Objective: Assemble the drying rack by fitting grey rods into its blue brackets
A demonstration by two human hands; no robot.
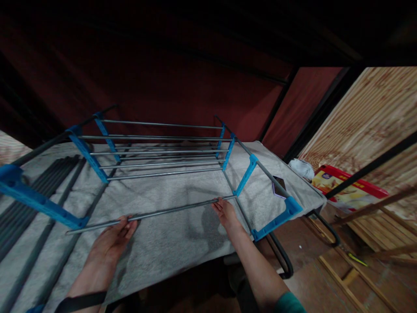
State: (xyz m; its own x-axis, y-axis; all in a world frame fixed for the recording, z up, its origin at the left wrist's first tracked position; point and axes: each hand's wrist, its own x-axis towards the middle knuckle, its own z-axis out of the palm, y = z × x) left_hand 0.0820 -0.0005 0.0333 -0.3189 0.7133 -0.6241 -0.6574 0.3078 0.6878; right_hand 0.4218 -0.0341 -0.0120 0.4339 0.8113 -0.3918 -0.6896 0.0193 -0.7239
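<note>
Head view: from my end of the link I see a thin metal rod (176,209) slanting across the lower middle of the frame, with both hands on it. What worries me most is its left end, which juts past the foot of the big blue bracket (45,203) at lower left; I cannot tell whether it is seated there or merely lying across. If the hands push or pull unevenly, I judge the right end could slip away from the smaller blue bracket (245,176) right of centre, and a hard shove might ruck up the grey cloth (169,243) underneath. The left hand (112,239), at lower left, has its fingers curled narrowly around the rod, palm mostly upward, its forearm coming from the bottom left with a dark band (81,301) across it. The right hand (225,212), just right of centre, holds the rod between bent fingers and thumb, forearm slanting up from a green sleeve (289,303) at lower right. With such a light-looking pinch, I reckon the rod could roll.
</note>
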